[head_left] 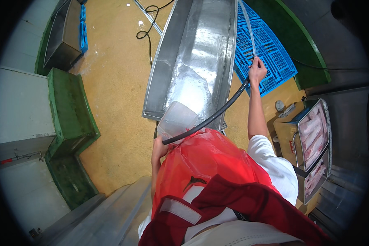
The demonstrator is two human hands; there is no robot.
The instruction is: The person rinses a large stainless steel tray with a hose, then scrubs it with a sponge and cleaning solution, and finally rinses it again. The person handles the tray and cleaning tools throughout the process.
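Two hands busy: my left hand (159, 148) grips the plastic tub (177, 119), my right hand (257, 70) fingers pinch the black hose (217, 115). If the tub tips, I judge water could spill over the steel trough (201, 49) onto the floor (115, 82).

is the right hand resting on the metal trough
No, the right hand is raised over the blue plastic pallet, gripping a black hose beside the metal trough, not on it.
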